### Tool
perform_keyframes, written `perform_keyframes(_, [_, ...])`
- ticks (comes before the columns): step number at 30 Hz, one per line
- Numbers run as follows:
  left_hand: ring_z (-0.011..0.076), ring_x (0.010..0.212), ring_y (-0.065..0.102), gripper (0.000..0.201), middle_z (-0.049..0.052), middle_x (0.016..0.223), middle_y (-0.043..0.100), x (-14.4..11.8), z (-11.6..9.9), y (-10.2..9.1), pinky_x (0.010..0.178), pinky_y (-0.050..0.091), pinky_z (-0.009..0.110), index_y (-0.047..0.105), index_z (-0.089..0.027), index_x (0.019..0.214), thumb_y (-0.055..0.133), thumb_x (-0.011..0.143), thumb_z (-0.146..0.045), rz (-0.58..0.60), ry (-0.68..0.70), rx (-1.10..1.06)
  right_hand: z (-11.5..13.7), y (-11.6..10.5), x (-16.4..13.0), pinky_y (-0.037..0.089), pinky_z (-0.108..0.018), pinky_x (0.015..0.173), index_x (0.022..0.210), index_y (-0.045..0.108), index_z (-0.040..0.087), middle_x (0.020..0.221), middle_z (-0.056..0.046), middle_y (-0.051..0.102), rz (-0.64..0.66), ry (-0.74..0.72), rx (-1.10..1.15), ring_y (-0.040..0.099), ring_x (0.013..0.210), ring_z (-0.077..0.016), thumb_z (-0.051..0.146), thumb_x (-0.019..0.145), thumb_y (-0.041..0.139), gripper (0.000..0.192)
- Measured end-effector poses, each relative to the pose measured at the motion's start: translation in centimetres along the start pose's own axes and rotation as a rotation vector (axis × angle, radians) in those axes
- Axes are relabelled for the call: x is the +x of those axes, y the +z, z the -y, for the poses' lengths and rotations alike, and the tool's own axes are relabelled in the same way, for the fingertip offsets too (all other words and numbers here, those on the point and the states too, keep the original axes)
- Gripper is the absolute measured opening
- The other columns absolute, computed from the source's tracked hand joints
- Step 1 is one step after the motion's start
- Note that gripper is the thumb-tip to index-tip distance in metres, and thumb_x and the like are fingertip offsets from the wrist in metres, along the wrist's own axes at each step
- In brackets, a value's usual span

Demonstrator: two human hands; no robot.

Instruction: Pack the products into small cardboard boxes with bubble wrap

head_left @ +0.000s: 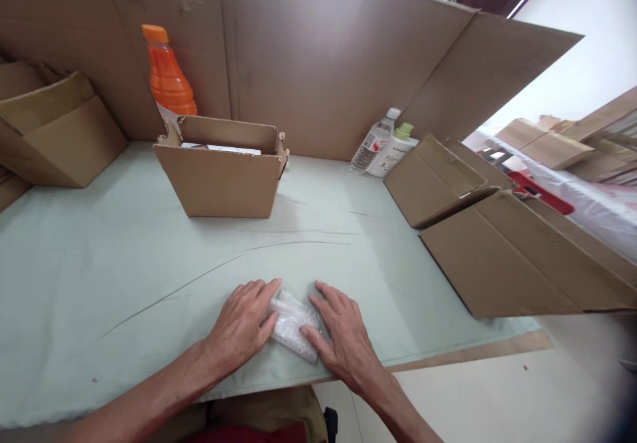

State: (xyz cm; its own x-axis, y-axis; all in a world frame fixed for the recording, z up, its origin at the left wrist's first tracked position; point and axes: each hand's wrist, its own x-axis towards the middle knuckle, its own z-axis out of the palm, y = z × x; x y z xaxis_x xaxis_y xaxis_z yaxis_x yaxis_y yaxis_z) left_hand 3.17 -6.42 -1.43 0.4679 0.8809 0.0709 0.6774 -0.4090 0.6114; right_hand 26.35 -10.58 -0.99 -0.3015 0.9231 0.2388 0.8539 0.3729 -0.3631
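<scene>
A small bundle wrapped in bubble wrap (292, 323) lies on the pale green table cover (99, 270) near the front edge. My left hand (243, 327) lies flat on its left side, fingers pressing the wrap. On the bundle's right side my right hand (343, 333) presses down, fingers spread, thumb against the wrap. What the bundle contains is hidden.
An open cardboard box (221, 174) stands at the middle back with an orange drink bottle (166, 75) behind it. A clear water bottle (372, 143) and a white bottle (395, 151) stand at the back right. Cardboard boxes (497, 244) lie right; another carton (54, 131) left. Cardboard walls stand behind.
</scene>
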Motion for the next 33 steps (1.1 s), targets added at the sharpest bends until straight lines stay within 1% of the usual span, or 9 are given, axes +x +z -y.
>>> perform_keyframes(4, [0.0274,0.109,0.059,0.059,0.012,0.12,0.063,-1.0,0.0,-0.9,0.097,0.049,0.046,0.048,-0.019,0.141,0.053,0.083,-0.021,0.037,-0.062,-0.223,0.6,-0.1,-0.3,0.05,-0.047,0.098,0.099,0.063,0.022,0.137,-0.013,0.061,0.041,-0.006,0.142,0.057,0.125,-0.03,0.025,0.089,0.062,0.01])
perform_keyframes(7, [0.0262,0.12,0.056,0.075,0.013,0.137,0.056,-1.8,-0.2,-1.4,0.106,0.044,0.043,0.038,-0.018,0.148,0.056,0.076,-0.018,0.097,-0.146,-0.437,0.8,0.1,-0.1,0.053,-0.04,0.097,0.097,0.06,0.023,0.133,-0.011,0.064,0.008,0.035,0.304,0.062,0.121,-0.0261,0.023,0.088,0.061,0.009])
perform_keyframes(10, [0.0244,0.119,0.057,0.082,0.012,0.137,0.056,-1.8,-0.3,-1.4,0.106,0.043,0.04,0.034,-0.018,0.151,0.056,0.073,-0.014,0.166,-0.224,-0.596,0.8,0.8,0.7,0.056,-0.033,0.094,0.099,0.06,0.025,0.126,-0.009,0.068,-0.008,0.031,0.468,0.067,0.116,-0.0229,0.025,0.092,0.057,0.008])
perform_keyframes(13, [0.0206,0.106,0.062,0.083,0.009,0.128,0.06,-1.3,-0.3,-1.1,0.097,0.048,0.036,0.031,-0.019,0.153,0.051,0.073,-0.01,0.16,-0.247,-0.705,1.1,1.4,1.4,0.055,-0.032,0.099,0.12,0.059,0.026,0.132,-0.01,0.066,-0.01,0.017,0.539,0.064,0.123,-0.0234,0.027,0.095,0.055,0.026])
perform_keyframes(16, [0.021,0.107,0.061,0.084,0.009,0.126,0.063,-1.1,0.0,-0.7,0.1,0.046,0.037,0.03,-0.019,0.155,0.049,0.074,-0.007,0.079,-0.227,-0.712,1.8,1.4,1.8,0.05,-0.036,0.107,0.15,0.038,0.03,0.149,-0.011,0.053,0.019,0.025,0.571,0.054,0.135,-0.0247,0.031,0.096,0.055,0.056])
perform_keyframes(19, [0.0239,0.109,0.062,0.087,0.013,0.127,0.064,-1.4,0.7,-0.5,0.103,0.046,0.041,0.027,-0.016,0.156,0.048,0.072,-0.006,0.041,-0.206,-0.626,2.2,0.6,2.4,0.051,-0.038,0.107,0.155,0.032,0.031,0.149,-0.011,0.054,0.112,0.044,0.56,0.055,0.134,-0.0256,0.037,0.096,0.058,0.064])
perform_keyframes(24, [0.0282,0.127,0.056,0.097,0.014,0.145,0.054,-1.4,1.8,-0.4,0.11,0.042,0.042,0.028,-0.019,0.157,0.049,0.064,-0.003,0.033,-0.069,-0.425,2.3,-1.1,4.4,0.058,-0.039,0.095,0.132,0.06,0.03,0.122,-0.008,0.072,0.146,-0.052,0.328,0.07,0.107,-0.0253,0.04,0.089,0.068,0.046])
perform_keyframes(28, [0.0233,0.107,0.064,0.094,0.011,0.122,0.066,-1.1,2.0,-1.0,0.098,0.05,0.035,0.032,-0.02,0.155,0.05,0.064,-0.005,-0.03,0.025,-0.463,3.2,-2.0,6.4,0.058,-0.033,0.077,0.1,0.067,0.026,0.09,-0.003,0.073,0.07,-0.251,0.226,0.068,0.079,-0.0192,0.025,0.088,0.064,0.012])
perform_keyframes(33, [0.0212,0.109,0.061,0.085,0.009,0.121,0.062,-1.4,2.2,-2.6,0.103,0.046,0.036,0.03,-0.022,0.154,0.058,0.074,-0.015,-0.186,-0.138,-0.69,4.6,-1.6,8.2,0.052,-0.025,0.069,0.092,0.062,0.024,0.082,0.0,0.067,0.054,-0.037,0.473,0.063,0.073,-0.0157,0.034,0.097,0.053,0.014])
